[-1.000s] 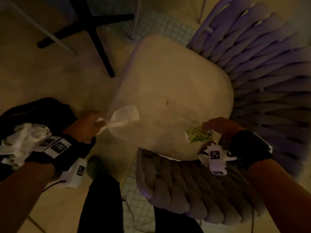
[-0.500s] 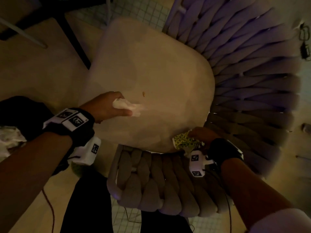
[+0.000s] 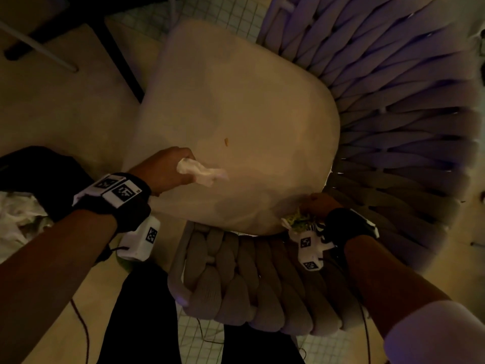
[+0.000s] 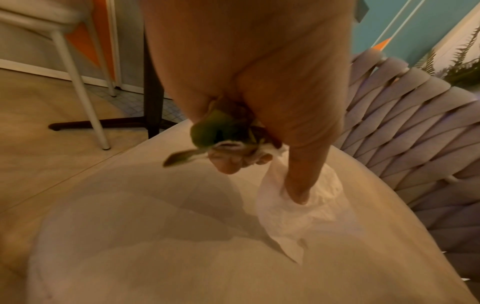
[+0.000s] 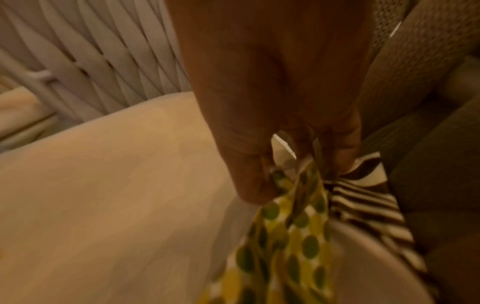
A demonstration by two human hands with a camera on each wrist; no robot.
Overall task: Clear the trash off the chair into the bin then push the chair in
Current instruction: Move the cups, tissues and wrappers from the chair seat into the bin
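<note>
Chair [image 3: 236, 106] seen from above in the head view, cream seat cushion filling the frame centre, woven rope back and arms wrapped around the right and lower edges.

Left hand [image 3: 168, 169] is placed over the lower-left part of the cushion. A crumpled white tissue [image 3: 202, 173] is gripped in it, fingers curled round the paper, loose end trailing toward frame centre. In the left wrist view the tissue [image 4: 298, 207] is seen pinned under one extended finger against the cushion, and a small green scrap [image 4: 213, 131] is also bunched in the curled fingers of the same hand [image 4: 259, 82]. What the scrap is cannot be told; blurred.

Right hand [image 3: 319, 203] is at the lower-right cushion edge, next to the rope arm. A green-and-yellow dotted wrapper [image 3: 295, 219] is pinched in it. In the right wrist view the dotted wrapper [image 5: 285, 236] hangs below the closed fingers of the hand [image 5: 272, 102], and a brown-and-white striped wrapper [image 5: 363, 201] is clamped in the same grip, just beside it on the right.

A small orange crumb [image 3: 226, 141] is left on the cushion, near frame centre, apart from both hands.

Bin [image 3: 34, 179], black, is cut off at the left edge of the head view, on the floor behind the left wrist, with white crumpled paper [image 3: 18, 216] visible inside it.

Dark table base [image 3: 115, 56] and a pale chair leg [image 3: 39, 46] are seen on the floor at upper left.
</note>
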